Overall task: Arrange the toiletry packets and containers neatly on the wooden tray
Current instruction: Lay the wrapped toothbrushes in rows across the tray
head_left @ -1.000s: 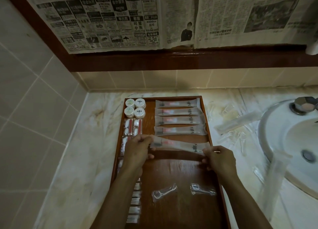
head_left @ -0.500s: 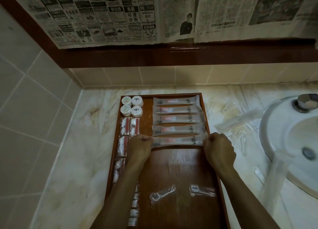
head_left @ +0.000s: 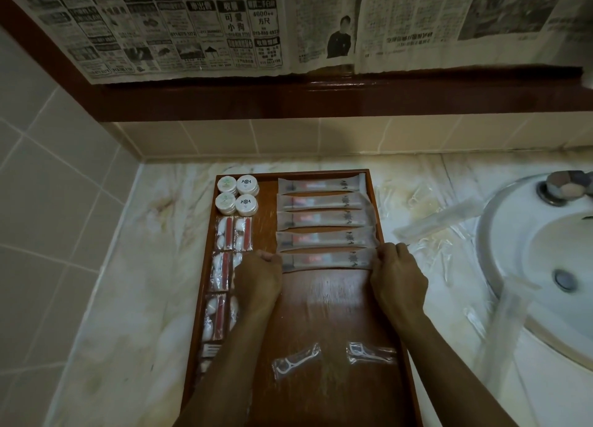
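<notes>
The long frosted plastic toiletry packet (head_left: 327, 260) lies flat across the brown wooden tray (head_left: 333, 311), stretched between the two hands as the nearest of five like packets stacked in a column. The tray sits on the pale marble desk (head_left: 128, 298).

Left of the left hand, a column of small clear packets with white cotton and red sticks (head_left: 221, 271) runs along the tray's left edge; beyond that hand, four round white lidded containers (head_left: 237, 194) stand in a square at the tray's far left corner. The left hand (head_left: 258, 277) has curled fingers pinching the packet's left end. Nearer than the hands, two clear packets holding white floss picks (head_left: 296, 359) lie on the bare wood, apart from each other. The right hand (head_left: 398, 274), fingers likewise curled, pinches the packet's right end at the tray's right rim. Right of that hand, loose clear wrappers (head_left: 433, 224) lie on the desk beside the white round basin (head_left: 526, 256), with a metal tap (head_left: 564, 187) at its far rim.
</notes>
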